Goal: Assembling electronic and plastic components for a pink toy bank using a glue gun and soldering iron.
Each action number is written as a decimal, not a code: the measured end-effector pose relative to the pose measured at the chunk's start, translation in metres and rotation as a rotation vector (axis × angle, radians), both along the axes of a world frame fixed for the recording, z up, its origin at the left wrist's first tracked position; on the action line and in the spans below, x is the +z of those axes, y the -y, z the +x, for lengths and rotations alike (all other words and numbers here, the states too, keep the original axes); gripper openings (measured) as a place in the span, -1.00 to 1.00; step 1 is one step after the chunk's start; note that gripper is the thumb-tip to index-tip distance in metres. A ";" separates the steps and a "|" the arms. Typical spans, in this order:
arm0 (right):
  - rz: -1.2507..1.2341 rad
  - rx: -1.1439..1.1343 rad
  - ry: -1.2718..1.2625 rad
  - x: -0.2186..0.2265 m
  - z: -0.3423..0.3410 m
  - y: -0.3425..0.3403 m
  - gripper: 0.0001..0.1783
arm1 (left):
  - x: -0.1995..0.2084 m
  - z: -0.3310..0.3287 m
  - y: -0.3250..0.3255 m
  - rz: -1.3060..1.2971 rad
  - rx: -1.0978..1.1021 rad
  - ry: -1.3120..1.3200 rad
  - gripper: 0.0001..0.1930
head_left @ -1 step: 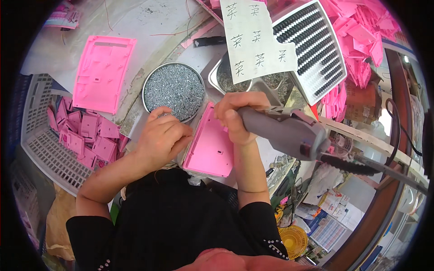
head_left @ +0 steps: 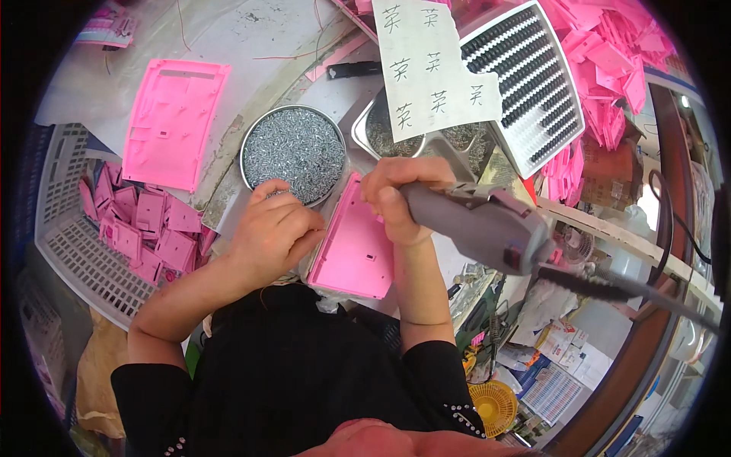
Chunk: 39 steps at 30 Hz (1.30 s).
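The pink panel lies flat between the hands, on the near side of both, its upper part reaching in under the right hand. That hand wraps round a grey power tool, whose body slopes away to its right; the tip is hidden, so I cannot tell whether it meets the panel. The left hand hovers over the panel's left edge with fingers drawn in close together; whether they pinch anything cannot be told.

For good control, I would keep the tool square to the panel, press evenly, and keep the left fingertips clear of the tip while steadying that left edge.

Just beyond the left hand, a round bowl of small silvery metal pieces sits within easy reach. Farther up and left of it, another pink panel lies on the tabletop. Left of the left hand is a basket of smaller pink parts; beyond the right hand, a handwritten paper overlaps a white tray of black rows.
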State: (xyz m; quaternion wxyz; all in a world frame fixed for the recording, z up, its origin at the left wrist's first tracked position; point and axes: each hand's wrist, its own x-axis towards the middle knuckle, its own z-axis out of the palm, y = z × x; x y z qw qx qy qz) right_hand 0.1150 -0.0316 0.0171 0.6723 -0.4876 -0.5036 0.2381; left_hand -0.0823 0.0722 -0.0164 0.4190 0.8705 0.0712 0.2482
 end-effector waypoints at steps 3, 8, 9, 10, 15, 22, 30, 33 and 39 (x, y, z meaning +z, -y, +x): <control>-0.006 0.029 0.050 -0.004 0.001 -0.001 -0.78 | 0.002 0.001 -0.002 0.026 -0.006 0.019 -0.79; -0.012 -0.007 0.132 -0.007 0.003 -0.003 -0.78 | 0.007 0.004 -0.003 0.106 0.020 0.120 -0.82; -0.018 -0.013 0.129 -0.007 0.004 -0.003 -0.78 | 0.007 0.004 -0.002 0.095 0.026 0.112 -0.80; -0.024 -0.019 0.125 -0.008 0.005 -0.004 -0.78 | 0.007 0.004 -0.001 0.084 0.032 0.103 -0.77; -0.071 -0.070 0.249 0.001 0.006 -0.005 -0.76 | 0.008 0.003 -0.001 -0.003 0.022 0.096 -0.75; 0.163 0.177 -0.398 0.061 -0.035 0.017 -0.63 | 0.011 0.002 0.006 -0.008 -0.007 0.150 -0.76; 0.066 0.197 -0.380 0.063 -0.060 0.033 -0.68 | 0.015 -0.003 0.012 0.050 -0.017 0.170 -0.71; 0.051 0.229 -0.400 0.059 -0.062 0.036 -0.67 | 0.018 -0.006 0.009 0.093 -0.064 0.162 -0.70; 0.019 0.158 -0.372 0.061 -0.071 0.041 -0.69 | 0.016 -0.007 0.003 0.083 -0.155 0.198 -0.76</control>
